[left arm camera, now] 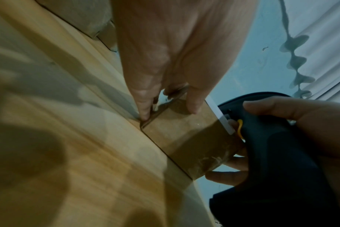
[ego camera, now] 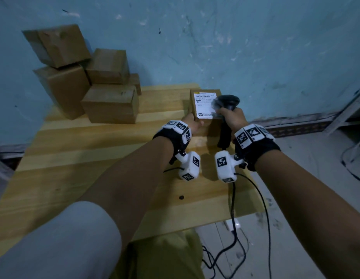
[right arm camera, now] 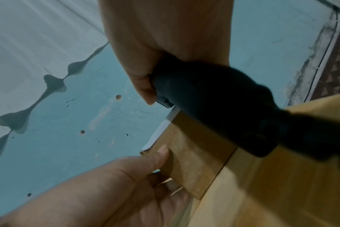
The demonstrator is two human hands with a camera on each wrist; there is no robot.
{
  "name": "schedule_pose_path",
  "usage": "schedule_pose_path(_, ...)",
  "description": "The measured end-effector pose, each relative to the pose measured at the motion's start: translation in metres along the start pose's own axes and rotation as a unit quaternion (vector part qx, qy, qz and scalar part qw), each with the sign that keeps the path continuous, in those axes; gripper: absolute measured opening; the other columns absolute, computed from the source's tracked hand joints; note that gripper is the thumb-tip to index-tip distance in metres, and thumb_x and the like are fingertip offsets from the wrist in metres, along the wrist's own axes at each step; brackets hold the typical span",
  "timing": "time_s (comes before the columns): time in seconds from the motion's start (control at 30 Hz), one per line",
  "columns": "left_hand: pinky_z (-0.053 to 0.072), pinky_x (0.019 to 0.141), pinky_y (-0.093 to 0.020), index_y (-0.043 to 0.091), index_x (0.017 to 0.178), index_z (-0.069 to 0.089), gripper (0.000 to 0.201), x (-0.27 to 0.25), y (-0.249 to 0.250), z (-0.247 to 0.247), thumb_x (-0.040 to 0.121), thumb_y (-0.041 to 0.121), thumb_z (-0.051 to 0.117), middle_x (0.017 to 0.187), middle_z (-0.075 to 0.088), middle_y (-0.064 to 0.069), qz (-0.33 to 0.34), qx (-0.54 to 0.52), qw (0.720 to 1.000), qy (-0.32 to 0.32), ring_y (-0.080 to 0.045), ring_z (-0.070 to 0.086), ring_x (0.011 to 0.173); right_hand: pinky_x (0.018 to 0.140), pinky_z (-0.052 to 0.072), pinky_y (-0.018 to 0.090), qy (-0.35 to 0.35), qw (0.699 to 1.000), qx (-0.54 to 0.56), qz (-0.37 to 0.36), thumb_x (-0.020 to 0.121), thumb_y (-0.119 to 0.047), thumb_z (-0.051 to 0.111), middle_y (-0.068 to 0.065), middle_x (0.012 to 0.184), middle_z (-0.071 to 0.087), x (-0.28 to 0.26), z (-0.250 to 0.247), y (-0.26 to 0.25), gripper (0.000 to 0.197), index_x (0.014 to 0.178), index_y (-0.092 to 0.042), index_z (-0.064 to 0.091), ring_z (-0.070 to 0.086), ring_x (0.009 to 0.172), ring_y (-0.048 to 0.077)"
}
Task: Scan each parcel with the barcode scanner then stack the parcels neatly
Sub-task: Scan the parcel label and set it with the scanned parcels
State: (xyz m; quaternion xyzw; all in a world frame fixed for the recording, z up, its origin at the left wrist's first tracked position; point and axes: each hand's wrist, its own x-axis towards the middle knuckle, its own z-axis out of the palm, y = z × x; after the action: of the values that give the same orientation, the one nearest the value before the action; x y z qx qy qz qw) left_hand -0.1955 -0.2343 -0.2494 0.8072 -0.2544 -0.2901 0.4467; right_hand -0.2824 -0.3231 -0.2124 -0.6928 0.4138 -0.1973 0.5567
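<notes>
A small brown parcel point(ego camera: 203, 106) with a white shipping label point(ego camera: 204, 104) on top stands near the table's far right edge. My left hand point(ego camera: 192, 125) grips its near left corner; in the left wrist view the fingers point(left arm camera: 145, 107) and thumb point(left arm camera: 194, 101) clasp the parcel point(left arm camera: 186, 142). My right hand point(ego camera: 232, 119) grips the black barcode scanner point(ego camera: 227, 103), whose head hangs over the label's right side. In the right wrist view the scanner handle point(right arm camera: 213, 98) lies in my right hand point(right arm camera: 165, 50) above the parcel point(right arm camera: 192, 155).
Several brown cardboard boxes point(ego camera: 84, 77) are piled at the table's back left against the blue wall. The wooden table point(ego camera: 94, 158) spreads out to the left and front. Black cables point(ego camera: 233, 228) hang off the table's right edge to the floor.
</notes>
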Motion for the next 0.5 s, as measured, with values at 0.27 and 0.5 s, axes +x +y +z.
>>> schedule_pose_path(0.27, 0.042, 0.104, -0.042, 0.008, 0.136, 0.042, 0.049, -0.028, 0.01, -0.01, 0.089, 0.01, 0.058, 0.135, 0.053, -0.014, 0.014, -0.02, 0.999, -0.021, -0.031, 0.051, 0.124, 0.058, 0.043, 0.018, -0.015, 0.999, -0.031, -0.034, 0.089, -0.011, 0.057, 0.015, 0.096, 0.057, -0.015, -0.003, -0.01, 0.037, 0.119, 0.01, 0.056, 0.056, 0.08, 0.025)
schedule_pose_path(0.5, 0.043, 0.097, -0.039, 0.016, 0.142, 0.034, 0.052, -0.068, 0.007, -0.042, 0.093, 0.013, 0.052, 0.138, 0.045, -0.008, 0.034, -0.093, 0.995, 0.007, -0.021, 0.055, 0.104, 0.093, 0.042, 0.042, 0.073, 0.983, -0.093, -0.141, 0.062, -0.041, 0.057, 0.013, 0.087, 0.055, -0.051, 0.003, -0.025, 0.046, 0.09, -0.005, 0.061, 0.054, 0.108, 0.034)
